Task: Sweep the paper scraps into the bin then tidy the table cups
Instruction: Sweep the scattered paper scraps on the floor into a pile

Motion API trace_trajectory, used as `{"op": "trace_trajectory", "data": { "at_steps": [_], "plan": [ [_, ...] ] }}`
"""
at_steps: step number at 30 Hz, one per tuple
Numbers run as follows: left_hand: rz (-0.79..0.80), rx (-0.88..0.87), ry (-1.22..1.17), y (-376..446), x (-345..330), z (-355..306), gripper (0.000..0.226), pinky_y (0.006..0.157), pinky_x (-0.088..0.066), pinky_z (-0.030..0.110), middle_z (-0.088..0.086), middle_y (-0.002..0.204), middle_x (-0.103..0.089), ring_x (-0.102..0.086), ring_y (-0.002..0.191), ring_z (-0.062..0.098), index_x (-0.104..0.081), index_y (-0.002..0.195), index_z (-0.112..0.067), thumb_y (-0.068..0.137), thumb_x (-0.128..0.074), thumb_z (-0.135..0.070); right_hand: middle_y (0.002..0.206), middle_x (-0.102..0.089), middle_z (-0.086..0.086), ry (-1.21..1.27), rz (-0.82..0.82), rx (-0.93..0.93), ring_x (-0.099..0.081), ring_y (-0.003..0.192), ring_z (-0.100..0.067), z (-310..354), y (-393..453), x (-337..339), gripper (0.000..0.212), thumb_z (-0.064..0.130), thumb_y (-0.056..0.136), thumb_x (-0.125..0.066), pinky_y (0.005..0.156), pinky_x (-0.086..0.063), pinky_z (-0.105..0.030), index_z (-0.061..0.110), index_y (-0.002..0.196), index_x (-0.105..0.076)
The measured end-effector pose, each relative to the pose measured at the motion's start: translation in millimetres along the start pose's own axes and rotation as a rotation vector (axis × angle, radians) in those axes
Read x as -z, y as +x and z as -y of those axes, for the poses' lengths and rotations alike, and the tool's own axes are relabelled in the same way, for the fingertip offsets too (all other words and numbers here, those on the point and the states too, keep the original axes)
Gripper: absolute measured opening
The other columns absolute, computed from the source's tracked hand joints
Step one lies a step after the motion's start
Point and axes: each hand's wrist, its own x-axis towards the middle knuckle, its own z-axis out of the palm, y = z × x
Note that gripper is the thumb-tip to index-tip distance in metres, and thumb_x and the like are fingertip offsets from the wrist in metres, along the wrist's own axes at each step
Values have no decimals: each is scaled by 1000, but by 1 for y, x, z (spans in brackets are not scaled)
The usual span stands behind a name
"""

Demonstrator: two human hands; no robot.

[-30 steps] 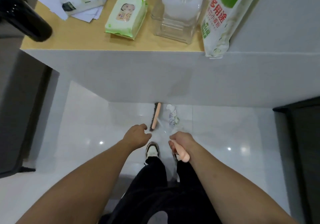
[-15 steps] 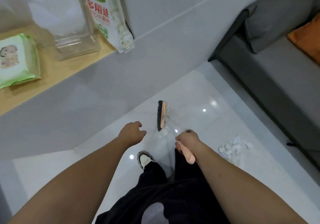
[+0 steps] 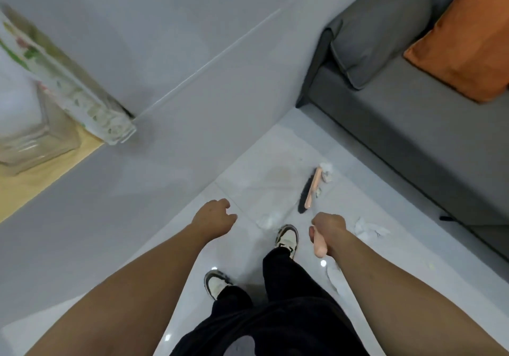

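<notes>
A peach-pink plastic broom point(image 3: 312, 187) carries black bristles. White crumpled paper scraps point(image 3: 369, 229) dot the glossy pale-grey tiled floor point(image 3: 264, 185). A plain orange cushion point(image 3: 465, 44) lies on the dark-grey fabric sofa point(image 3: 407, 124). Black trousers point(image 3: 278, 317) meet cream-and-black sneakers point(image 3: 287, 238).

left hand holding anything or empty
Empty. The left hand hangs loosely curled over the floor, nothing in it; only the right hand grips the broom handle.

Orange cushion point(image 3: 465, 42) lies on grey sofa point(image 3: 413, 124).
</notes>
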Motion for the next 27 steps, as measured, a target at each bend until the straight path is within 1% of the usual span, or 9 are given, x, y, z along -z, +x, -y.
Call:
{"op": "trace_trajectory", "data": {
  "at_steps": [2, 6, 9, 12, 16, 19, 23, 25, 27],
  "plan": [
    [32, -54, 72, 15, -1, -41, 51, 85, -39, 29, 7, 131, -53, -49, 119, 22, -48, 135, -18, 90, -53, -42, 67, -49, -8, 92, -2, -15, -45, 53, -18, 11, 12, 30, 23, 6, 92, -47, 50, -37, -21, 10, 70, -46],
    [87, -223, 230, 39, -12, -141, 50, 82, -38, 28, 7, 132, -54, -50, 119, 22, -49, 134, -17, 90, -54, -40, 54, -55, 0, 318, 10, -189, -44, 57, -15, 14, 25, 92, 25, 15, 87, -46, 56, -30, -20, 11, 62, -52],
    [117, -373, 316, 44, -25, -216, 50, 83, -39, 28, 7, 132, -54, -53, 115, 22, -49, 135, -17, 90, -54, -40, 61, -55, -7, 440, -28, -150, -48, 46, -17, 3, 33, 127, 15, 7, 84, -51, 48, -35, -19, 7, 70, -53],
    [148, -474, 391, 44, -37, -269, 50, 84, -42, 30, 5, 133, -52, -55, 110, 22, -48, 135, -19, 91, -53, -41, 53, -51, -8, 484, -46, -103, -43, 31, -16, -2, 31, 147, 17, 2, 83, -51, 40, -35, -18, 7, 68, -49],
    [187, -524, 516, 45, -38, -295, 52, 87, -41, 30, 7, 133, -52, -52, 117, 23, -47, 137, -18, 91, -53, -41, 60, -48, -10, 536, 30, -6, -43, 30, -17, 8, 28, 150, 15, -5, 81, -50, 39, -36, -20, 6, 71, -47],
    [193, -535, 604, 52, -24, -298, 52, 91, -41, 31, 9, 133, -53, -50, 120, 23, -46, 137, -18, 91, -53, -42, 65, -52, -14, 543, 134, 47, -46, 37, -18, 30, 28, 137, 4, 0, 83, -56, 42, -38, -22, 0, 82, -53],
    [159, -524, 640, 69, 6, -298, 51, 95, -40, 31, 9, 134, -52, -49, 122, 24, -47, 137, -19, 91, -53, -41, 93, -59, -19, 581, 311, 49, -53, 47, -16, 67, 35, 114, 31, 13, 84, -61, 41, -41, -20, 0, 111, -55],
    [155, -518, 637, 83, 23, -298, 51, 95, -39, 32, 9, 135, -51, -48, 123, 24, -47, 137, -19, 91, -52, -41, 86, -61, -18, 545, 417, 13, -53, 46, -17, 84, 38, 100, 33, 13, 86, -58, 41, -40, -21, 0, 116, -51],
    [161, -519, 642, 102, 39, -298, 50, 95, -39, 32, 9, 135, -51, -47, 123, 24, -48, 135, -18, 91, -53, -42, 81, -58, -19, 489, 422, 0, -50, 48, -18, 99, 44, 86, 26, 4, 87, -56, 41, -39, -21, -5, 112, -53]
  ]
}}
